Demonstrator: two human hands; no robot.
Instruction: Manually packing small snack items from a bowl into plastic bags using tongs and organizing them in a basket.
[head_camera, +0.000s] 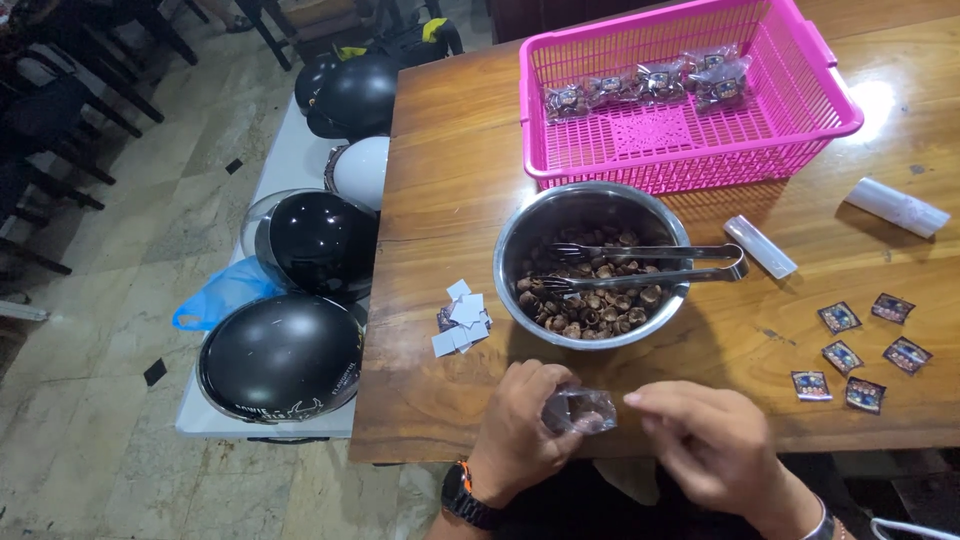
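Small clear packet (580, 410) — brown-filled, crinkled

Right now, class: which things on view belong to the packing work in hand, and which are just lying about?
In the work: small clear packet held by left hand and right hand; steel bowl; tongs; pink basket; small labels; white paper squares.

Lying about: black helmets; white helmet; blue plastic bag.

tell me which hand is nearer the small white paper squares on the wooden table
Left. The left hand sits just below the small white paper squares; the right hand is farther off to their right.
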